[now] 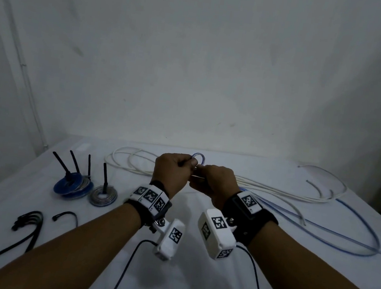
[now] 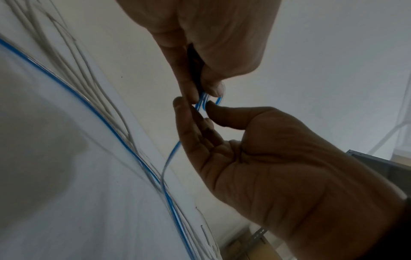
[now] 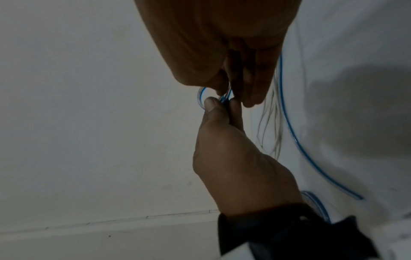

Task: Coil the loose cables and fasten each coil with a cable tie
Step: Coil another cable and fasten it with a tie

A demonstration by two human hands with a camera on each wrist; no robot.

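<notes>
Nearest you on the worktop (image 1: pixel 191 278), spare cable ties (image 1: pixel 28 227) lie at your left. Above mid-worktop, your left hand (image 1: pixel 171 174) and right hand (image 1: pixel 215 184) both pinch a small first loop of the blue cable (image 1: pixel 198 156). Beyond, its long tail crosses the white cable (image 1: pixel 134 161); pulling more in could snag it, and so springy a loop may pop open.

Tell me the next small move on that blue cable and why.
Probably lay another turn of the blue cable onto the small loop. The left hand and right hand pinch only a tiny starting loop above the table, while most of the cable trails loose.
</notes>
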